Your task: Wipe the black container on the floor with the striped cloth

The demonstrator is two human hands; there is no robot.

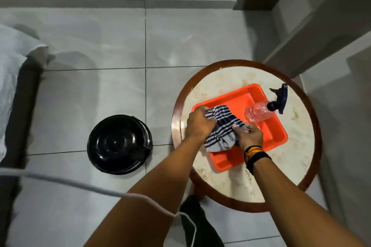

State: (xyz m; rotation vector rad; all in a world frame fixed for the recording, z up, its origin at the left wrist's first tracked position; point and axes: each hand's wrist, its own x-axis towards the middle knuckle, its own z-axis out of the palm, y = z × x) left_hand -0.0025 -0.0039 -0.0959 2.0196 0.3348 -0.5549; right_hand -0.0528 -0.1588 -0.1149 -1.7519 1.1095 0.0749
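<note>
The striped cloth (pixel 222 126), white with dark blue bands, is bunched over the orange tray (pixel 279 132) on a round stool. My left hand (pixel 198 124) grips the cloth's left end and my right hand (pixel 250 135) grips its right end. The black container (pixel 119 144), round and glossy, stands on the tiled floor to the left of the stool, well apart from both hands.
A clear spray bottle (pixel 259 112) with a dark blue trigger lies across the tray's far right corner. The round stool (pixel 297 158) has a pale marbled top and a brown rim. A white cable (pixel 80 183) crosses the lower left. A dark-edged bed (pixel 18 94) lies at far left.
</note>
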